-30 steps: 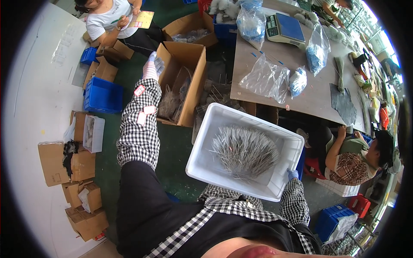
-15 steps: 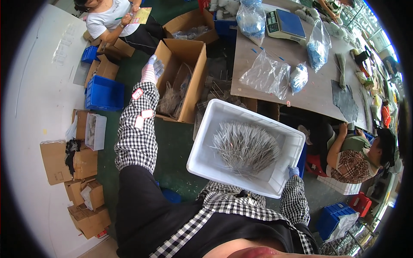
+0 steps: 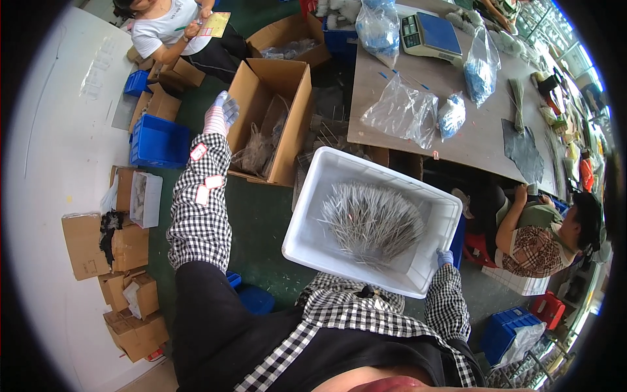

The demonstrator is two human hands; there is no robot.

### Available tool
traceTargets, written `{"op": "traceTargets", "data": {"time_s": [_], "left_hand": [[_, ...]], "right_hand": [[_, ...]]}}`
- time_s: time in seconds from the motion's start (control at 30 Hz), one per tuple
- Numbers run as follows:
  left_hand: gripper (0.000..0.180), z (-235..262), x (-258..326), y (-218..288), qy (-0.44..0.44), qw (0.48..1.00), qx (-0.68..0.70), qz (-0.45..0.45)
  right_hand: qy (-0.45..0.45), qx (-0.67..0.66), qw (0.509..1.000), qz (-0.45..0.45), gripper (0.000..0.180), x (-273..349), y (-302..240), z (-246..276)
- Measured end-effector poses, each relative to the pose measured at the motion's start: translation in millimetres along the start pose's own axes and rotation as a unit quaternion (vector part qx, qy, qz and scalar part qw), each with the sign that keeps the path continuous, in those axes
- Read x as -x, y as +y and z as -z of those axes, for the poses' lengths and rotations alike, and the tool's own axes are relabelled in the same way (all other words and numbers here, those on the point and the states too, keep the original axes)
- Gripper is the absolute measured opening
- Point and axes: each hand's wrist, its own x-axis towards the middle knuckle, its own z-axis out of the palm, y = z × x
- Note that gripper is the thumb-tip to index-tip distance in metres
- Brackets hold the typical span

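Observation:
My left hand (image 3: 225,110), in a pale glove, reaches forward with its fingers stretched out, right beside the left wall of an open cardboard box (image 3: 297,124). Whether the fingertips touch that wall I cannot tell. Inside the box lie clear plastic bags (image 3: 258,147). My right hand (image 3: 445,257), gloved too, grips the right rim of a white plastic tub (image 3: 366,171), which is tilted against my front. A fanned bundle of thin, pale wire-like sticks (image 3: 375,222) lies in the tub. Tags hang on my left checked sleeve (image 3: 199,222).
A brown table (image 3: 392,98) ahead bears a scale (image 3: 431,36) and bags with blue contents (image 3: 482,75). One person (image 3: 176,29) stands at far left holding paper; another (image 3: 539,238) sits at right. Blue bins (image 3: 159,140) and cartons (image 3: 134,333) line the left wall.
My left hand has drawn a little left and back from the cardboard box's edge, its fingers still extended. The right hand keeps hold of the tub, which has hardly moved.

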Motion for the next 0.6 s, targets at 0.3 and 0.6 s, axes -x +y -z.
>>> {"op": "traceTargets", "data": {"time_s": [0.3, 0.6], "left_hand": [[0.032, -6, 70, -125, -0.129, 0.979, -0.048, 0.148], [0.026, 17, 135, -183, -0.083, 0.962, -0.083, 0.248]], "right_hand": [[0.041, -0.055, 0.997, 0.031, 0.039, -10, 32, -2], [-0.029, 0.016, 0.999, 0.001, 0.042, 0, -12, -2]]}}
